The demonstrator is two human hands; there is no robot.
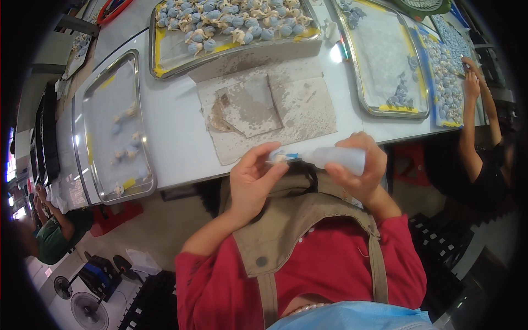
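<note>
My left hand (254,179) pinches a small blue and cream figurine (279,157) between thumb and fingers, just off the table's front edge. Wrapped around a translucent white squeeze bottle (344,158) is my right hand (366,165). The bottle lies nearly level, and its narrow blue tip points left, at or touching the figurine. Whether anything comes out of the tip is too small to see. Beyond my hands a stained sheet of cardboard (308,104) lies on the white table (181,137).
A metal tray (190,67) crowded with blue and cream figurines stands at the back. Another tray (144,165) on the left holds several. On the right, a tray (379,82) carries small grey-blue pieces, beside a blue-edged tray (440,124). Co-workers' hands (472,82) show at far right and left.
</note>
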